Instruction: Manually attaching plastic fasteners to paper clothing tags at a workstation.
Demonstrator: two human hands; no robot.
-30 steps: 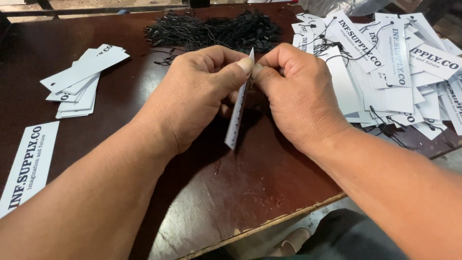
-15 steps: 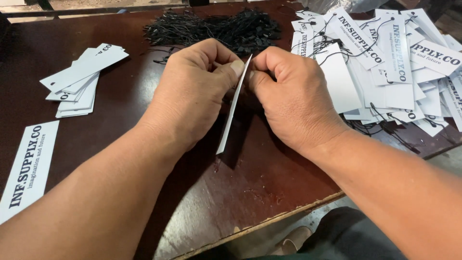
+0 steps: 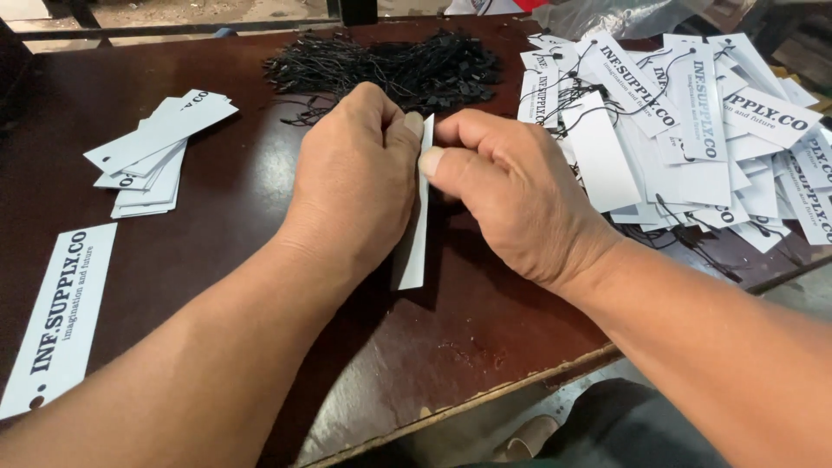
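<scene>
Over dark table, both hands pinch white tag edge-on, hanging downward.

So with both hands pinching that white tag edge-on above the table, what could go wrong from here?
1. The white tag is held only at its top by the left hand and right hand; it might slip or crease.
2. The right forearm lies close to the heap of strung tags, so a sweep could push some off the table edge.
3. The pile of black strings looks tangled; pulling one may drag others.
</scene>
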